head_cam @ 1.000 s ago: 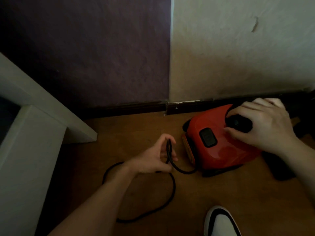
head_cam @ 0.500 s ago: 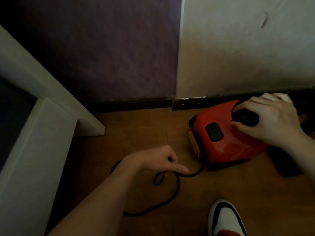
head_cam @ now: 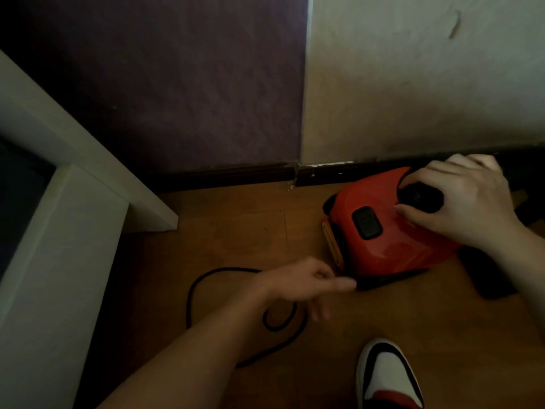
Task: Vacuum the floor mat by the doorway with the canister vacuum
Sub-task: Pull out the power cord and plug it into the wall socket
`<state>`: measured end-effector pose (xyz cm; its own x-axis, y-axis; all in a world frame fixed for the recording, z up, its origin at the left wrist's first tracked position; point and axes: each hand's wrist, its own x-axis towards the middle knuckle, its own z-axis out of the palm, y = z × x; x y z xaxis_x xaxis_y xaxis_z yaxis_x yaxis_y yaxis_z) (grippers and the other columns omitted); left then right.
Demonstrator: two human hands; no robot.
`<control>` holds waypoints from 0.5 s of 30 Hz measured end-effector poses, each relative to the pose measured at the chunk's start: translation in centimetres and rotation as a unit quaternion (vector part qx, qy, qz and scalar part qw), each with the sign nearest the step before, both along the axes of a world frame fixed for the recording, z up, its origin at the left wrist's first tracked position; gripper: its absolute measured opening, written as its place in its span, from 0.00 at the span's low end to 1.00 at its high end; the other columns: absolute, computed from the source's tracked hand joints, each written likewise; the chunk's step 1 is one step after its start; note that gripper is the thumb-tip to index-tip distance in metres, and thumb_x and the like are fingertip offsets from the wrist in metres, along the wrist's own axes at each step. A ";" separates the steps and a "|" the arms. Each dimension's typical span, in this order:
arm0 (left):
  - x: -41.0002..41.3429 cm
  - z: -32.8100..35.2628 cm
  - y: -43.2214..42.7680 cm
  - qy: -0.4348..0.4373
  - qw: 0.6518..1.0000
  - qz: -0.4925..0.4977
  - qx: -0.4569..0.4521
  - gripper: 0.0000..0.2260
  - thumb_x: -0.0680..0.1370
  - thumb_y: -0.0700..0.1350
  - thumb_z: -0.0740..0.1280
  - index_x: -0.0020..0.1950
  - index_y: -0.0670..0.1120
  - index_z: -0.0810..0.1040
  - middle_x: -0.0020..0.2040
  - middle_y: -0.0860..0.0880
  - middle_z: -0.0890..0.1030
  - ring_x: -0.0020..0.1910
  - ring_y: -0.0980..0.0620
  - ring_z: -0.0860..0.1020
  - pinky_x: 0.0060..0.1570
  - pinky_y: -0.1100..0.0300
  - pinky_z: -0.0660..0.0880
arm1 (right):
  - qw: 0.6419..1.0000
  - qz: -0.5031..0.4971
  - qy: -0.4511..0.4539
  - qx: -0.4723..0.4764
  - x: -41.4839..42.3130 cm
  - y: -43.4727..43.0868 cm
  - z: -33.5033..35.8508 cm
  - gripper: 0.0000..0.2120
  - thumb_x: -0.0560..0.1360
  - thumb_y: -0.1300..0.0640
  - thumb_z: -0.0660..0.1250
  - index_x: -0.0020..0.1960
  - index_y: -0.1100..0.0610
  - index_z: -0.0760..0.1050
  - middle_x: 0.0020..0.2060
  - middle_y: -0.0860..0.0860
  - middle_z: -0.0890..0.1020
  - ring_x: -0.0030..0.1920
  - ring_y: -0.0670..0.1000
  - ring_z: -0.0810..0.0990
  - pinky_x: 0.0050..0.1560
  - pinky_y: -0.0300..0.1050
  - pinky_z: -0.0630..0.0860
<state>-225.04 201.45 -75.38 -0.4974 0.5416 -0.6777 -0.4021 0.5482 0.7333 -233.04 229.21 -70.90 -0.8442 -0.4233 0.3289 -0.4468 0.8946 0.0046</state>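
Red vacuum [head_cam: 383,240] sits on wood floor [head_cam: 236,231] close to dark skirting [head_cam: 236,172], right side of view. Right hand [head_cam: 460,202] on top of it, fingers curled round black handle [head_cam: 421,196], gripping. Left hand [head_cam: 300,281] low over floor, just beside vacuum's lower front edge, fingers loosely stretched, forefinger pointing at the base; blurred, but seems to hold nothing. Black cord [head_cam: 190,296] lies looped on floor, under and left of left forearm. White-black-red shoe [head_cam: 383,376] at bottom edge. White furniture [head_cam: 59,231] at left, well apart from vacuum.
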 end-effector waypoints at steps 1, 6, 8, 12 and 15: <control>0.0 -0.2 0.6 0.003 0.999 0.046 0.015 0.23 0.81 0.58 0.62 0.61 0.39 0.75 0.36 0.48 0.83 0.30 0.54 0.81 0.39 0.61 0.79 | 1.000 0.000 0.000 0.001 0.0 0.0 0.0 0.21 0.72 0.36 0.66 0.50 0.52 0.83 0.44 0.51 0.84 0.48 0.60 0.80 0.57 0.57 0.68; 0.0 -1.9 2.2 -0.009 0.974 0.217 0.065 0.14 0.83 0.50 0.64 0.55 0.39 0.78 0.36 0.50 0.84 0.31 0.54 0.81 0.39 0.60 0.80 | 1.000 0.003 0.000 0.000 -0.1 0.1 0.0 0.21 0.72 0.36 0.66 0.50 0.52 0.83 0.43 0.51 0.84 0.48 0.60 0.80 0.57 0.57 0.68; 0.2 -2.2 2.4 -0.038 0.969 0.235 0.065 0.17 0.81 0.54 0.66 0.54 0.39 0.80 0.38 0.51 0.86 0.34 0.53 0.82 0.43 0.61 0.81 | 1.000 0.002 0.000 -0.001 0.0 0.0 0.1 0.21 0.72 0.36 0.65 0.50 0.52 0.83 0.44 0.51 0.84 0.48 0.60 0.80 0.57 0.57 0.68; 0.7 -2.6 3.3 -0.116 0.953 0.267 0.081 0.13 0.79 0.50 0.71 0.54 0.41 0.82 0.47 0.49 0.87 0.39 0.54 0.83 0.47 0.64 0.78 | 1.000 0.005 -0.003 -0.003 0.0 0.0 0.1 0.22 0.73 0.35 0.63 0.50 0.52 0.83 0.44 0.51 0.84 0.48 0.60 0.80 0.57 0.57 0.68; 1.1 -2.9 4.1 -0.203 0.916 0.329 0.104 0.08 0.79 0.46 0.71 0.54 0.43 0.81 0.47 0.49 0.87 0.43 0.54 0.84 0.55 0.55 0.81 | 1.000 0.000 -0.003 0.000 0.0 0.0 0.1 0.22 0.72 0.35 0.64 0.50 0.52 0.83 0.44 0.50 0.84 0.49 0.60 0.80 0.58 0.58 0.68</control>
<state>-223.95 205.52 -78.24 -0.4931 0.3526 -0.7953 -0.8579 -0.0457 0.5117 -233.04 229.23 -70.80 -0.8460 -0.4232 0.3242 -0.4469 0.8946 0.0016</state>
